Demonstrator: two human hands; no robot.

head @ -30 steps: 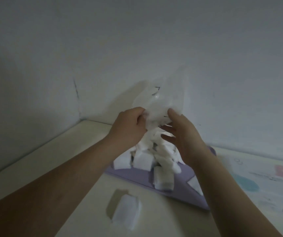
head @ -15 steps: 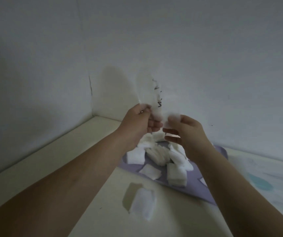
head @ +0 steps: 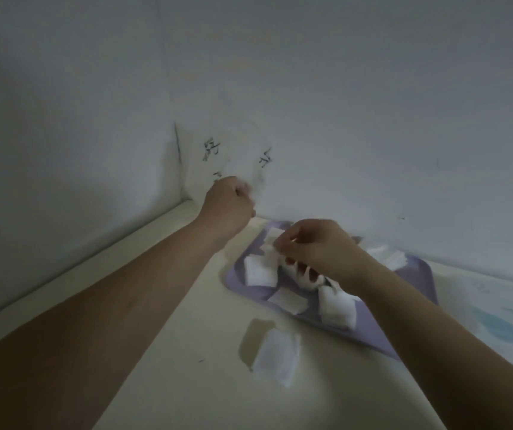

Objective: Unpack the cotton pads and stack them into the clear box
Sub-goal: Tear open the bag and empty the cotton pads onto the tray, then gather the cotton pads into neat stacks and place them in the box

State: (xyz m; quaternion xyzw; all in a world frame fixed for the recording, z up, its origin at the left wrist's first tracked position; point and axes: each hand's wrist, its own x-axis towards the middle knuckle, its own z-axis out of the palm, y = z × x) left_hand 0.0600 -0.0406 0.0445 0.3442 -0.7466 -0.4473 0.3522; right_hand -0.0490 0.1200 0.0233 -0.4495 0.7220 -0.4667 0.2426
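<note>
My left hand [head: 227,206] grips the clear plastic bag [head: 218,153], which has dark print and is held up against the wall, motion-blurred. My right hand [head: 314,246] is down over the purple tray [head: 416,274], its fingers curled on white cotton pads [head: 304,277] in the heap. More white pads lie on the tray, among them one at the left [head: 259,273] and a thick bundle at the front [head: 337,307]. A clear box [head: 275,355] with pads in it stands on the table in front of the tray.
The cream table [head: 171,352] meets grey walls at a corner [head: 183,197] behind the left hand. A pale mat with coloured blobs [head: 497,324] lies to the right of the tray.
My right hand let go of the bag and dropped onto the pads on the tray. The left hand swung the bag left and up. The view shifted left.
</note>
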